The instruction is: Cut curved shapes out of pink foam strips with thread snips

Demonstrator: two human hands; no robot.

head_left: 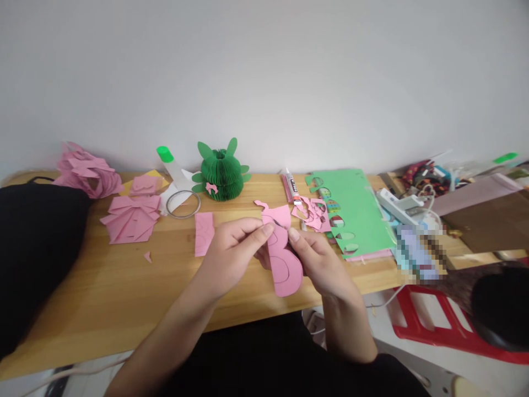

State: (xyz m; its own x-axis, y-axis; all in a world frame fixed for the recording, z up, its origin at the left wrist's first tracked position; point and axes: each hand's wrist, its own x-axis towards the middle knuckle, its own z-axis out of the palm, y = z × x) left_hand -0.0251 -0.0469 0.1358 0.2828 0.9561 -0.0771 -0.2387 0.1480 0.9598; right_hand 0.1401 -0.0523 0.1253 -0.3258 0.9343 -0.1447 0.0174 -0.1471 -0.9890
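My left hand [233, 251] pinches a pink paper piece [283, 259] with pencilled curves on it, holding it just above the wooden table [124, 286]. My right hand [316, 259] is closed at the paper's right edge, its thumb near the top; a thin dark blade, probably of scissors, shows at the paper between the two thumbs. What the right fingers grip is mostly hidden behind the paper. A small pink rectangle [204, 233] lies on the table just left of my left hand.
Pink paper scraps [312, 212], a green sheet with cut-outs [355, 212] and a glue tube [291, 187] lie to the right. A green honeycomb paper ornament [222, 171], a tape ring [183, 204], folded pink shapes [132, 218] and a black bag [33, 242] sit left. A red stool [430, 320] stands right.
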